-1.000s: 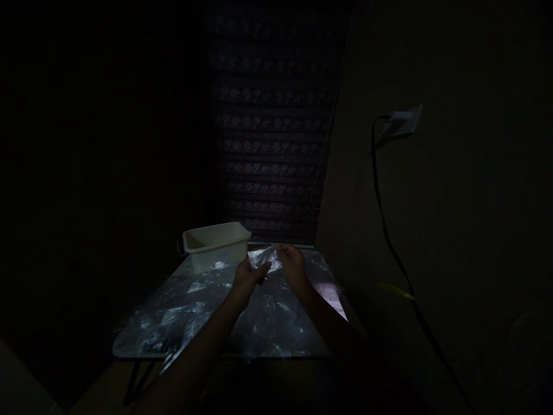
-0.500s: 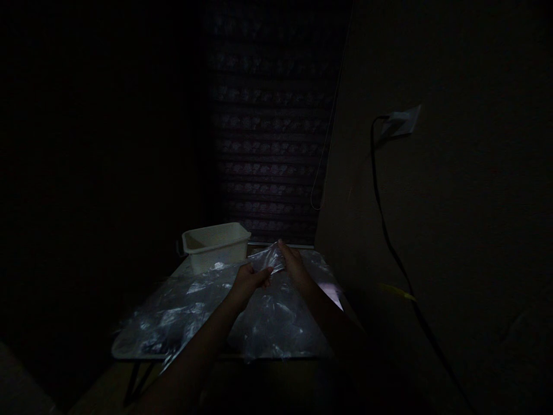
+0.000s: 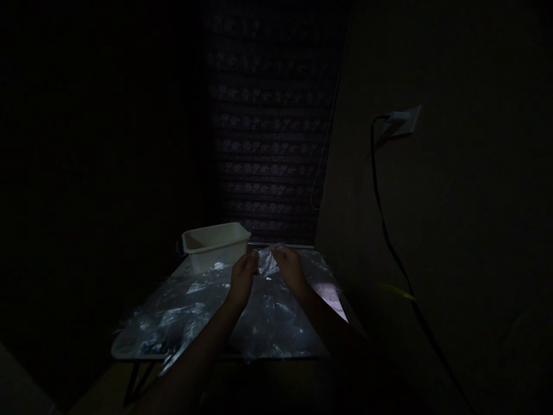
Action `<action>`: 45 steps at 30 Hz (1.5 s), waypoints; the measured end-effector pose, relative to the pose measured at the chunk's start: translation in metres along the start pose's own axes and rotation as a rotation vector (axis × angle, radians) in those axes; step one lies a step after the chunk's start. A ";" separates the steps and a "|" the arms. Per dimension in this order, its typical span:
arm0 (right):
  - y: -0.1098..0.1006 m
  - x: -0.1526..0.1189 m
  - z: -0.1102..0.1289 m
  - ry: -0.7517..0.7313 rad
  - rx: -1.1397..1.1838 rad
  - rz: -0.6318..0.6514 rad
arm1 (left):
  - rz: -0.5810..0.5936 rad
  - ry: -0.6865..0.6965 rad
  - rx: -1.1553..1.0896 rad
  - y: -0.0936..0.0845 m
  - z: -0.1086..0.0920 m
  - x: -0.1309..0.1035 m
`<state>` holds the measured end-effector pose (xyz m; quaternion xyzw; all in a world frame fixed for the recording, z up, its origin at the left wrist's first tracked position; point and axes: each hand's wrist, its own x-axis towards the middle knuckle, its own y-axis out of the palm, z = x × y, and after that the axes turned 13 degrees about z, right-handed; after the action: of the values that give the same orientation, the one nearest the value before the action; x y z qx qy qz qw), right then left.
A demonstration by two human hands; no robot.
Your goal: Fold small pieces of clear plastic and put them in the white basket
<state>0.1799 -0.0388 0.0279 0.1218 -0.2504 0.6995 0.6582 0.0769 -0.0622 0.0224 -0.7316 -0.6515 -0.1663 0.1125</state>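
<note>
the clear plastic film (image 3: pixel 268 264) is between the left hand (image 3: pixel 242 276) and the right hand (image 3: pixel 289 268), above the worktop (image 3: pixel 120 352). the left fingers are closed on its left edge, the right fingers pinch its upper right part. crinkled plastic sheeting (image 3: pixel 276 323) lies below; the pale tub (image 3: pixel 219 255) stands beyond the left hand.
</note>
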 end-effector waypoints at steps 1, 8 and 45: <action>0.001 -0.001 0.001 -0.009 0.001 -0.002 | -0.041 0.040 0.058 0.000 -0.001 0.000; 0.011 -0.004 0.007 -0.052 0.002 -0.032 | -0.210 0.087 0.318 0.003 -0.002 -0.004; 0.012 -0.007 0.007 -0.044 -0.068 -0.065 | -0.190 0.121 0.380 0.000 -0.001 -0.003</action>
<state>0.1673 -0.0484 0.0279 0.1226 -0.2845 0.6660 0.6786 0.0762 -0.0657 0.0221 -0.6212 -0.7292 -0.0942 0.2712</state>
